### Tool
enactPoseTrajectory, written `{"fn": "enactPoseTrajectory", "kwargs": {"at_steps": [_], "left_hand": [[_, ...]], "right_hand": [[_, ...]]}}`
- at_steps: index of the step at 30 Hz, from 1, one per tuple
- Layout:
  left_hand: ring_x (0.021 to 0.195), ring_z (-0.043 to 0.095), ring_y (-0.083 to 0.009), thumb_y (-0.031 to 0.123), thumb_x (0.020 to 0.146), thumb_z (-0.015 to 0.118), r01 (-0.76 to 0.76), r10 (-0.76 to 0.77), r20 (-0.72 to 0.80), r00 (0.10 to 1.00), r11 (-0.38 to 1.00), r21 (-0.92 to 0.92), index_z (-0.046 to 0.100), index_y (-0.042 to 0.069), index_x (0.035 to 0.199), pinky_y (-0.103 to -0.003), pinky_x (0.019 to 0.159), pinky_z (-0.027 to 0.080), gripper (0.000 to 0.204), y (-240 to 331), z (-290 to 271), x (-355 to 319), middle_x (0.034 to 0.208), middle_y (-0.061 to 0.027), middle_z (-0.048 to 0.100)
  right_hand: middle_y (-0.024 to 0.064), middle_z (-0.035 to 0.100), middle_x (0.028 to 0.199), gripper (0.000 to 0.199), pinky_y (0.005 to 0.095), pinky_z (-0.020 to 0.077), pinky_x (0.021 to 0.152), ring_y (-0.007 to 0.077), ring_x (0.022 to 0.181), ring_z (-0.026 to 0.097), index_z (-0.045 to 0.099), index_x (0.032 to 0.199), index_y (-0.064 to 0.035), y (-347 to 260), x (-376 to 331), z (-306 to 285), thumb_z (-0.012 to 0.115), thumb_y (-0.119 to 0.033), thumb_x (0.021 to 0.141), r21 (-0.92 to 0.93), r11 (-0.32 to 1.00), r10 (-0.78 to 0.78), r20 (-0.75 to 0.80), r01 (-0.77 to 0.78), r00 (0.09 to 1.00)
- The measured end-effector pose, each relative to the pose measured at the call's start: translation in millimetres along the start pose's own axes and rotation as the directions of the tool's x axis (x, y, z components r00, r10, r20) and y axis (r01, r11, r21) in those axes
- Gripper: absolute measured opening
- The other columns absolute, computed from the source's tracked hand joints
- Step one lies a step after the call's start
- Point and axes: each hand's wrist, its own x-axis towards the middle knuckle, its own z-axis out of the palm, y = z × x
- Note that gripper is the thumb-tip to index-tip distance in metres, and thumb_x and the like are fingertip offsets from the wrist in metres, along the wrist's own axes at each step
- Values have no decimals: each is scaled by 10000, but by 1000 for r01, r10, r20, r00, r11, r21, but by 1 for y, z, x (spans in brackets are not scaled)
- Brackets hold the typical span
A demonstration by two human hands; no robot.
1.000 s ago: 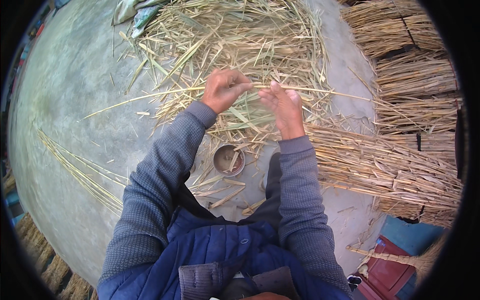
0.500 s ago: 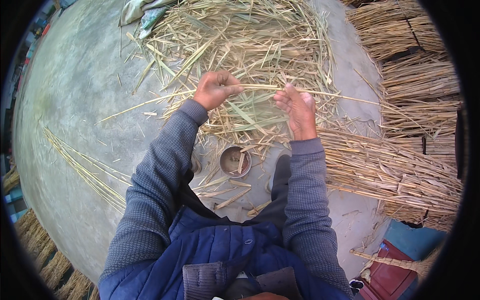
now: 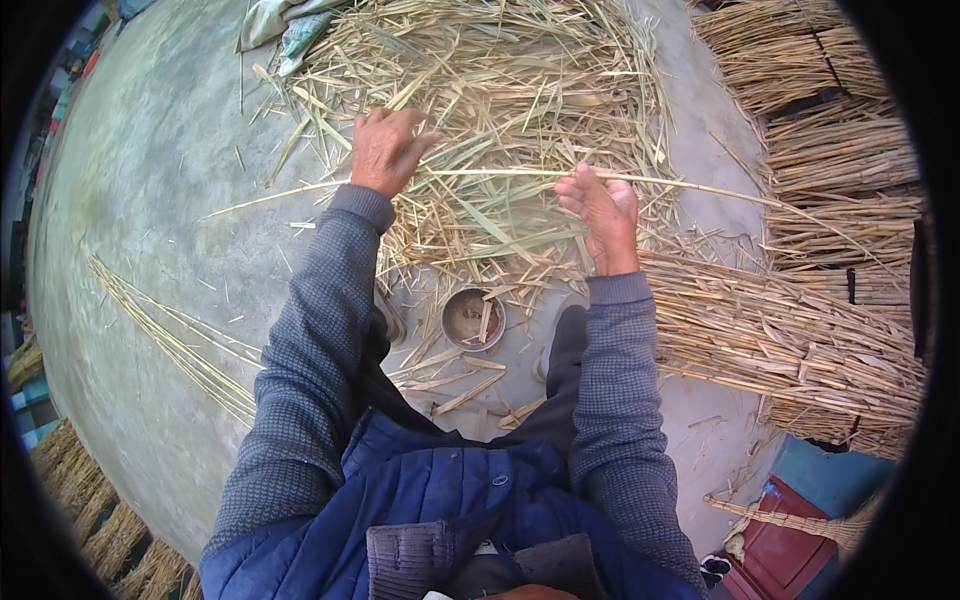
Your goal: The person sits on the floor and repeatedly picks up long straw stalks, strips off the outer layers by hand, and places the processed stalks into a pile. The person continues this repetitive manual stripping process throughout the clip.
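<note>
A long, thin pale reed stalk (image 3: pixel 490 172) stretches crosswise in front of me, bowing slightly down at both ends. My right hand (image 3: pixel 603 215) pinches it between thumb and fingers, palm partly upward. My left hand (image 3: pixel 388 150) is open, its thumb and fingers apart, over the left part of the stalk; the stalk runs behind it near the wrist. Under both hands spreads a heap of dry leaf husks and strips (image 3: pixel 520 90), some still green. A small round metal bowl (image 3: pixel 473 320) with scraps in it stands on the floor between my feet.
Several peeled stalks (image 3: pixel 175 340) lie on the concrete floor (image 3: pixel 130 170) at left. A big bundle of reeds (image 3: pixel 780 335) lies at right, before stacked bundles (image 3: pixel 850 160). A cloth sack (image 3: pixel 290 25) sits at the far left of the heap, a dark red object (image 3: pixel 785 540) lower right.
My left hand has let go of the stalk, opened, and moved left and slightly away from me. The right hand keeps its hold, almost in place.
</note>
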Motion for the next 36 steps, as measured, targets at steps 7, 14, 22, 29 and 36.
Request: {"fn": "enactPoseTrajectory", "kwargs": {"at_steps": [7,14,22,29,36], "left_hand": [[761,636,-255,299,816,768,-163,228,277,933,957,-240,673,108,811,-392,766,430,214,42,23,1,751,-45,677],[710,662,-278,299,795,791,46,30,470,882,988,-148,684,92,809,-398,740,457,233,-9,8,-6,745,-88,699],[767,648,-70,178,898,774,422,-21,483,876,521,-742,726,-1,992,-225,664,506,208,63,38,-4,841,-36,732],[737,642,-94,159,918,750,502,-280,451,848,147,-852,687,-8,994,-207,660,523,195,42,24,11,879,-73,727],[721,631,-76,188,936,733,347,-552,239,799,98,-933,670,8,1001,-201,666,502,202,-37,-7,14,856,-68,729]], "right_hand": [[168,702,951,365,279,592,732,213,832,723,565,1145,54,11,-2,15,717,-212,946,-11,999,-32,87,33,996],[159,700,937,376,241,600,668,195,829,727,565,1145,70,-22,2,-20,715,-212,948,-68,997,-41,-50,38,998],[140,715,980,265,228,577,701,185,860,735,586,1124,28,3,-13,30,671,-179,982,22,993,-117,180,114,977],[150,711,942,274,222,577,664,187,816,734,586,1113,47,4,-12,26,667,-179,981,4,996,-86,103,86,991],[175,695,967,336,271,597,715,222,846,729,552,1156,63,0,-4,-6,682,-184,970,-42,997,-67,19,68,998]]}}
